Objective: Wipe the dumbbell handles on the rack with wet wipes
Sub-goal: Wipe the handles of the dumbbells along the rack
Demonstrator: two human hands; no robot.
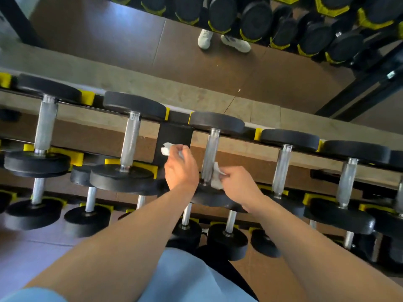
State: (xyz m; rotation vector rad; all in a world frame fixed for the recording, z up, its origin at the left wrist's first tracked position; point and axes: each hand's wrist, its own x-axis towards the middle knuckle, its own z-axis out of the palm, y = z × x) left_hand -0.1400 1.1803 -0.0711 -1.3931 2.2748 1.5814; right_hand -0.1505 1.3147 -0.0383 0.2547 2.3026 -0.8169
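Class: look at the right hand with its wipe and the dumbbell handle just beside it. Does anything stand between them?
Nothing visible does. The right hand pinches a wet wipe that already lies against the handle, which is bare above it. The left hand holds its own wipe off to the side.

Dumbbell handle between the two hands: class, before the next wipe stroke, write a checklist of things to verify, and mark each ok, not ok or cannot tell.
1. Right hand holds a wipe: ok.
2. That wipe touches the handle: ok, it lies against the lower right side.
3. Left hand holds its own wipe: ok.
4. Left wipe on a handle: not ok, it sits in front of the black rack post, beside the handle.
5. Dumbbell seated in its yellow cradles: cannot tell, the hands hide the near end.
6. Wipes still wet: cannot tell.
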